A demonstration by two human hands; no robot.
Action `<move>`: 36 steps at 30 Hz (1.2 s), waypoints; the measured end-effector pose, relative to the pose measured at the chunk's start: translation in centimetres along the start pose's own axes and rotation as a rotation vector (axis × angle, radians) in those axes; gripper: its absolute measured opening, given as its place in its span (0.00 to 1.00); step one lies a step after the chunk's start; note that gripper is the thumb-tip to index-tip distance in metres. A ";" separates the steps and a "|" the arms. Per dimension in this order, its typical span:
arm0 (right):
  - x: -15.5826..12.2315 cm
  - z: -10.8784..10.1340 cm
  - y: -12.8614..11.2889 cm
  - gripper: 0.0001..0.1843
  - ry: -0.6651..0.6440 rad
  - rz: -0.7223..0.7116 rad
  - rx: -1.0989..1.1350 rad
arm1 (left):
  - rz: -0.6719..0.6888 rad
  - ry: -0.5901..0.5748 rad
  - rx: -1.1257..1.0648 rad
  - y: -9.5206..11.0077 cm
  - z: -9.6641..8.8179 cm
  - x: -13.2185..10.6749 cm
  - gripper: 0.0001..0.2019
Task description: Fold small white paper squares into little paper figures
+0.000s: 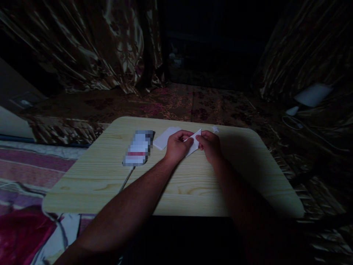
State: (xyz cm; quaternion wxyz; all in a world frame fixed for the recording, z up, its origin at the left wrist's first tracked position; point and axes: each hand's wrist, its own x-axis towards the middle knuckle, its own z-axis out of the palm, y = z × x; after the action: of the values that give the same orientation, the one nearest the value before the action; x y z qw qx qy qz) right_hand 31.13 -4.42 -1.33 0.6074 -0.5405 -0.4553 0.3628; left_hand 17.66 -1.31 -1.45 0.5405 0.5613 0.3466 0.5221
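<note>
A small white piece of paper [194,141], folded to a pointed shape, is held over the far middle of a light wooden table [176,184]. My left hand [178,146] pinches its left side with curled fingers. My right hand [211,145] pinches its right edge. Both hands are closed on the paper, close together, just above the tabletop.
Another white sheet [165,137] lies flat just left of my hands. A blurred phone-like object [138,148] with a cable sits further left. A tiny white scrap [215,129] lies behind my right hand. Patterned fabric, a white charger [311,95] and cables surround the table.
</note>
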 end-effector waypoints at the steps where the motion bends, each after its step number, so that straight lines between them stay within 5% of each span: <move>1: 0.0 0.0 0.0 0.09 0.002 0.002 -0.002 | -0.001 0.005 0.002 0.0 0.0 0.0 0.10; 36: 0.1 -0.1 0.0 0.12 0.014 0.027 0.018 | -0.029 -0.009 -0.017 0.1 0.0 0.1 0.11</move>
State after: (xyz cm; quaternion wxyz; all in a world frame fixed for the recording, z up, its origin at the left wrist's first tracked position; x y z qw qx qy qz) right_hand 31.24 -4.35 -1.34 0.6106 -0.5435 -0.4404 0.3712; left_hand 17.66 -1.26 -1.36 0.5544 0.5537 0.3478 0.5148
